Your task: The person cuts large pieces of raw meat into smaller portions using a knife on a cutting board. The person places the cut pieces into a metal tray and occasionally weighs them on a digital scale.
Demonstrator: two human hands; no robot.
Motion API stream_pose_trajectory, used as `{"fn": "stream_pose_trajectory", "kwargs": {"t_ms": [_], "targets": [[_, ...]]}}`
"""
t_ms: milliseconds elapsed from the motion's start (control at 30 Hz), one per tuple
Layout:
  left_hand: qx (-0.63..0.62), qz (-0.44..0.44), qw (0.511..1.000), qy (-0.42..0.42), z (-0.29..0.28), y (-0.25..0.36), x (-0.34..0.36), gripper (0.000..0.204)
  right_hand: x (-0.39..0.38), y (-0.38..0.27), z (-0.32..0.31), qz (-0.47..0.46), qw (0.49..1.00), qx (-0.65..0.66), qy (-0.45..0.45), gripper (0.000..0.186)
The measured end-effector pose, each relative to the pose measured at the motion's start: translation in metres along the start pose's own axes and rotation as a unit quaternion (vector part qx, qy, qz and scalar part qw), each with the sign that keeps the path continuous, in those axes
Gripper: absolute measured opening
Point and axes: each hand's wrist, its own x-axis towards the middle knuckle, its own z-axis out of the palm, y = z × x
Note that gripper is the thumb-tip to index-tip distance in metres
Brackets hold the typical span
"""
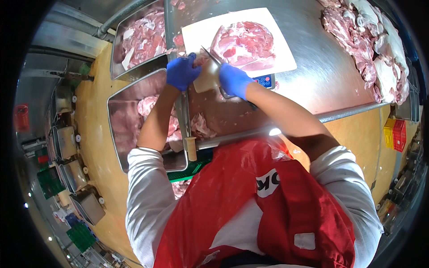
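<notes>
Right hand [234, 80] closed on a knife [212, 56] beside raw meat [243, 42]

The blue-gloved right hand is clamped around the knife, its blade pointing between ten and eleven o'clock. At nine o'clock from it, the gloved left hand [183, 73] sits by the edge of a white board [196, 33]; whether it holds anything I cannot tell. The meat lies on the board, at roughly twelve o'clock from the right hand, with a keypad [264, 81] at three. Farther out, a meat pile [389, 49] occupies two to three o'clock on the steel table [308, 67]. Steel trays of meat stand at ten [117, 64] and eight [120, 116] from the left hand.
</notes>
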Motion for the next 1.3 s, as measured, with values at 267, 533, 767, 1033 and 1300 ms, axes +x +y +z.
{"fn": "stream_pose_trajectory", "kwargs": {"t_ms": [267, 533, 767, 1033, 1300], "targets": [[0.073, -0.09, 0.993, 0.017, -0.059, -0.124, 0.086, 0.042, -0.147, 0.058, 0.028, 0.003, 0.997, -0.018, 0.072, 0.025], [0.144, 0.001, 0.961, 0.235, -0.126, -0.292, 0.218, 0.086, -0.215, 0.109, -0.028, 0.158, 0.94, 0.168, 0.252, 0.015], [0.017, 0.077, 0.981, 0.177, -0.116, -0.134, 0.226, 0.068, -0.253, 0.171, -0.051, 0.256, 0.846, 0.297, 0.361, 0.02], [-0.322, 0.008, 0.946, -0.024, -0.091, -0.027, 0.176, 0.072, -0.206, 0.177, -0.057, 0.186, 0.798, 0.445, 0.36, 0.024], [-0.464, -0.202, 0.847, -0.162, 0.002, 0.027, 0.082, 0.091, -0.136, 0.192, -0.06, 0.089, 0.781, 0.529, 0.32, 0.022]]}}
